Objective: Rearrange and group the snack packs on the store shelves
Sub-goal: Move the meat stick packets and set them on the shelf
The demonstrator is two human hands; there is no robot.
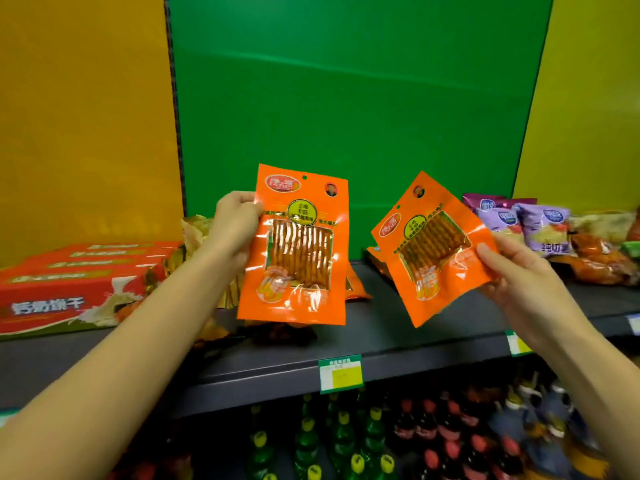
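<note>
Two orange snack packs are hanging in front of me, one in each hand. My left hand (235, 220) is pinching the upright pack (294, 244) by its upper left edge, thumb on the front and fingers curled behind; my right hand (512, 271) is gripping the tilted pack (433, 247) at its lower right side, thumb pressed on the glossy film. Both packs are being held clear above the shelf, touching nothing but my fingers.

I am judging them light and thin: flat foil-and-film pouches, floppy at the corners, stiffened only by the row of sticks showing through the clear window. The film is looking slick, so I am taking hold on the sealed border, not on the window, where a squeeze could snap what is inside.

Beneath them the dark shelf (398, 341) is lying mostly bare in the middle, with more orange packs (356, 285) lying flat behind the ones I am lifting. Red cartons (69, 282) are sitting to the left, purple bags (540, 226) to the right. Farther back, a green panel (346, 98) is closing off the bay.
</note>
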